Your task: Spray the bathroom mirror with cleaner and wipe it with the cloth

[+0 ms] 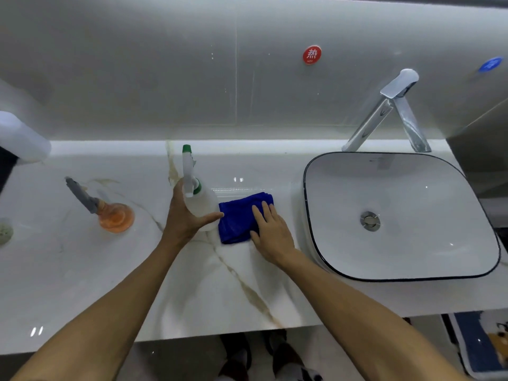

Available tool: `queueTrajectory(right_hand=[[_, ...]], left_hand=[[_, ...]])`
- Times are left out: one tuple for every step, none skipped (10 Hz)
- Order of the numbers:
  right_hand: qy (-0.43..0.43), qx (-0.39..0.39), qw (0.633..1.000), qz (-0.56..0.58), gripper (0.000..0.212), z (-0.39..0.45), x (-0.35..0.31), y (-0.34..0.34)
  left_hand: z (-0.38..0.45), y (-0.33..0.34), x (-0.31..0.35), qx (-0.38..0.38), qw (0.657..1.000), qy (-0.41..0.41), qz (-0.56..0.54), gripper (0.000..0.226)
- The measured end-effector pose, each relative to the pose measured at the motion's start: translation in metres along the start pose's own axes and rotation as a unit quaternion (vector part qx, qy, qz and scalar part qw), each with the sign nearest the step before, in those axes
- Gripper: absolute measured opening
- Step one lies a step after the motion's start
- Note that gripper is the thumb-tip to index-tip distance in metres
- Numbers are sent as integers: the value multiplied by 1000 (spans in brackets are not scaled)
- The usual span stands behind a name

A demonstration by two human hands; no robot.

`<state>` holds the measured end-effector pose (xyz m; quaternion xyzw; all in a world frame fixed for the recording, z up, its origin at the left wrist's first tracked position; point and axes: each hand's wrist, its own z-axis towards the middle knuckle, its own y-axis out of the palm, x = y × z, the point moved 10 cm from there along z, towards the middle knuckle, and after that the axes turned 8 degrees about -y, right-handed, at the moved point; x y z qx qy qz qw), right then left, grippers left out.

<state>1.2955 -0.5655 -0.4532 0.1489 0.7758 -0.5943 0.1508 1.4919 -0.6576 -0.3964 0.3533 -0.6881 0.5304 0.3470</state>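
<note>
Left of the black-rimmed white basin (412,193), the left hand (184,215) curls round the translucent green-capped spray bottle (202,202), likely to lift it, while the right hand (270,232) rests flat, open-fingered, on the folded blue cloth (236,218).

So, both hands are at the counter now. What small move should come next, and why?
Probably lift the spray bottle and aim its nozzle at the mirror. The left hand wraps the bottle, which stands on the counter, and the right hand rests flat on the blue cloth, ready for wiping afterwards.
</note>
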Motion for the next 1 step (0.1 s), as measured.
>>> queueTrajectory(right_hand=[[-35, 45, 998, 0, 65, -10, -15, -27]], left_hand=[[-17, -23, -9, 63, 998, 2, -16, 114]])
